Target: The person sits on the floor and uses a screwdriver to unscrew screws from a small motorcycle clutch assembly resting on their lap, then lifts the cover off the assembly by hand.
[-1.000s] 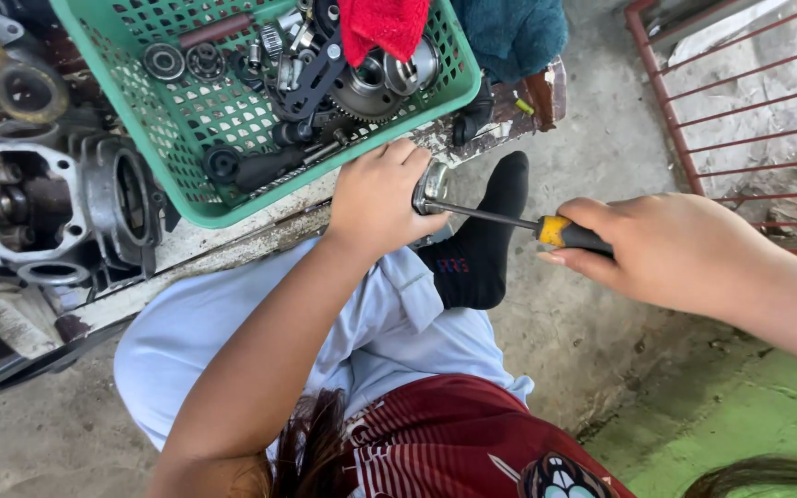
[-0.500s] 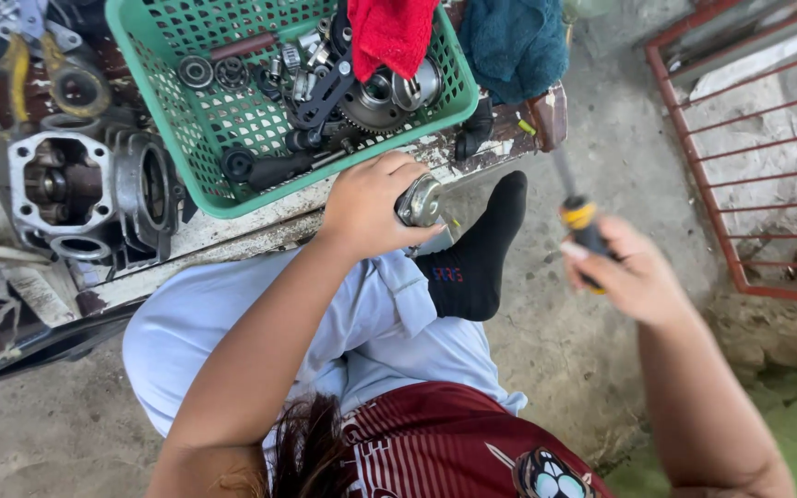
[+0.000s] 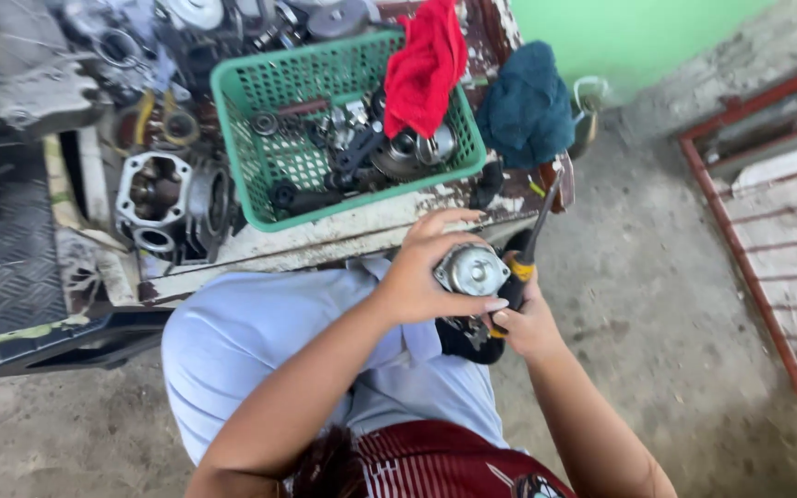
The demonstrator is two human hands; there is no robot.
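Gripping a round silver metal part [image 3: 470, 270] in curled fingers, the left hand [image 3: 426, 272] holds it above the raised knee, its flat face with a small centre hub turned up toward the camera. The right hand [image 3: 526, 318] has come in close: half a second ago it was out to the side with the screwdriver [image 3: 529, 242] lifted away from the part, and a second ago the shaft lay level with its tip at the part. Now that hand is closed round the black-and-yellow handle just beside the part, touching the left hand's fingertips, and the dark shaft slants up and away toward the bench, so the tip is off the part. Judging from this, the prying or turning has paused and the part is being looked over. Just beyond the hands stands a worn wooden bench [image 3: 343, 235] with peeling white paint, carrying a green plastic basket [image 3: 232, 120] full of dark gears and engine pieces, a red rag [image 3: 426, 65] draped over its rim and a dark teal cloth [image 3: 528, 106] beside it. Grey engine castings [image 3: 154, 189] crowd the bench's left end. Below is rough concrete floor [image 3: 657, 304], with a green wall [image 3: 629, 28] behind and a rusty red metal frame [image 3: 740, 240] at the right.
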